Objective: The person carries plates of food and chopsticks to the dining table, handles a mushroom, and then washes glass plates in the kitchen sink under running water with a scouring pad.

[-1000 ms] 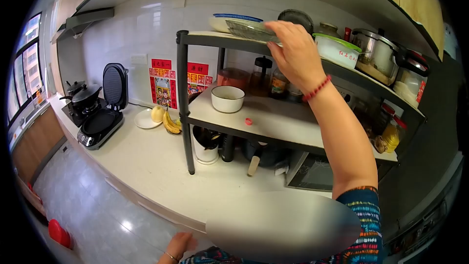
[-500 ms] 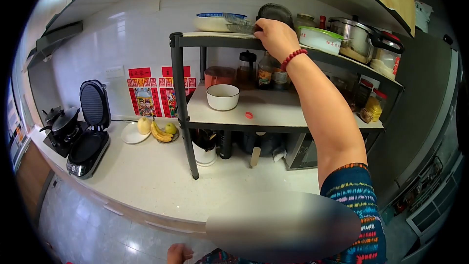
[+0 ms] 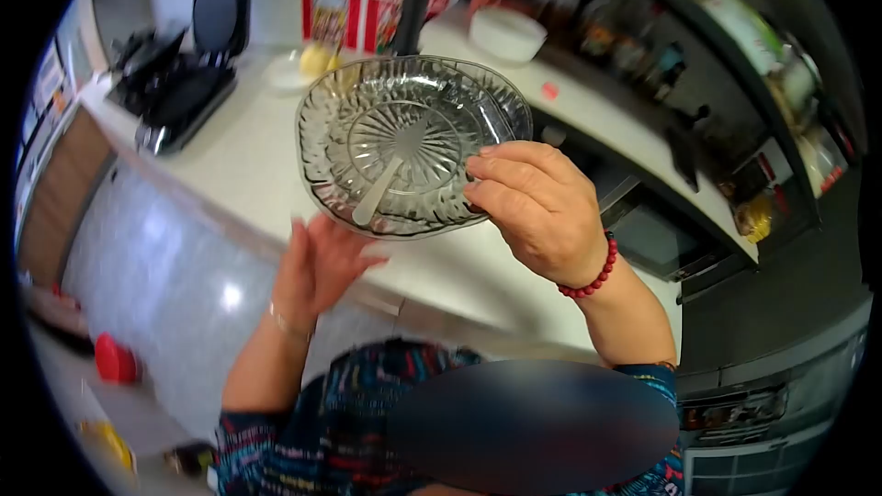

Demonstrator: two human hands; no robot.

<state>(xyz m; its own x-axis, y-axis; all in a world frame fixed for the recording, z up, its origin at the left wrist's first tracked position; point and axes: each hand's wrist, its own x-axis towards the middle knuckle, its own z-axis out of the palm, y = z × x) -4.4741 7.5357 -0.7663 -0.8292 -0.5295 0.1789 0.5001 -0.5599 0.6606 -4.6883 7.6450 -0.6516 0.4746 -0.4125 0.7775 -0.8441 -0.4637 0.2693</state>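
Note:
My right hand (image 3: 542,211), with a red bead bracelet at the wrist, pinches the right rim of a clear glass plate (image 3: 322,142). The plate has a ribbed, patterned surface and is held up in front of me above the counter. A small utensil with a pale handle (image 3: 375,195) lies on it; blur keeps me from telling whether its head is a fork or a spoon. Just below the plate's lower left rim is my left hand (image 3: 322,262), its fingers apart and holding nothing. I cannot tell whether it touches the plate.
A black shelf rack (image 3: 418,0) with a white bowl (image 3: 508,35) stands on the counter (image 3: 216,165). To the left are an open electric griddle (image 3: 188,96), a white plate (image 3: 283,73) and yellow fruit (image 3: 319,60). A red object (image 3: 115,358) is low at left.
My right hand has come down from the rack's top shelf, bringing the glass plate in front of me. My left hand has risen from the bottom edge towards the plate. The view has tilted and turned.

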